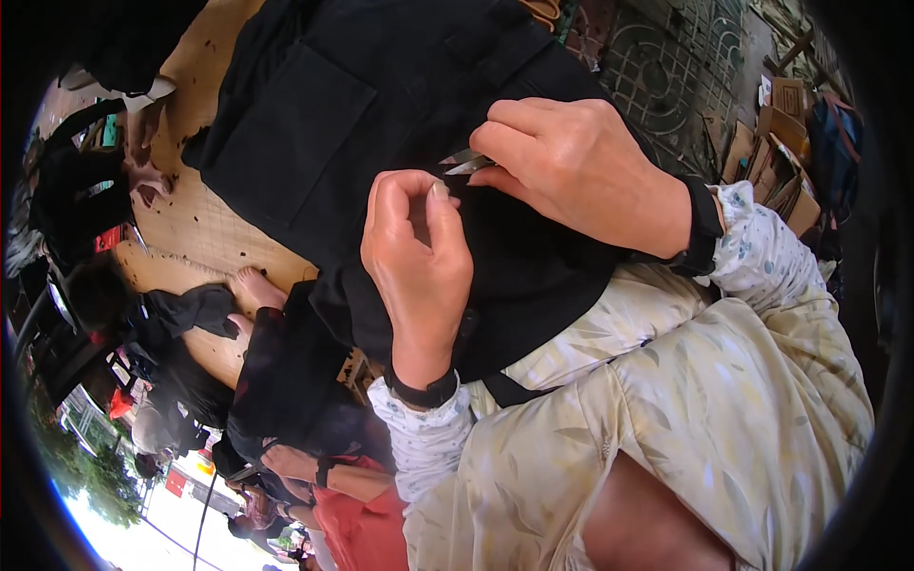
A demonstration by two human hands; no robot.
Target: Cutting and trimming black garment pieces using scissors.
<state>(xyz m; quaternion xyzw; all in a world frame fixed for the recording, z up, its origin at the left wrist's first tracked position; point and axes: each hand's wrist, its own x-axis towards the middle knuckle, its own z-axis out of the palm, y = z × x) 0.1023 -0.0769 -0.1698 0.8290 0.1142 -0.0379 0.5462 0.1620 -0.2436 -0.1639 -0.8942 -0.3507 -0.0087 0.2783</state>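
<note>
A black garment [300, 128] with a square pocket patch lies spread over the wooden table and reaches toward my lap. My right hand [590, 176] is closed around small metal thread snips [465, 163]; most of their body is hidden in the palm. Their two pointed blades stick out to the left, slightly apart. Just left of the blades, above the cloth, my left hand [417, 247] has its thumb and forefinger pressed together. Whatever sits in that pinch is too small or too hidden to name.
The wooden table [195, 205] bears dark scraps. Other people's hands [257, 290] and dark cloth are along its left side. A person in red [357, 523] is at lower left. Cardboard boxes [785, 143] stand at the far right, beside patterned paving [666, 67]. Patterned pale cloth [685, 400] covers my lap.
</note>
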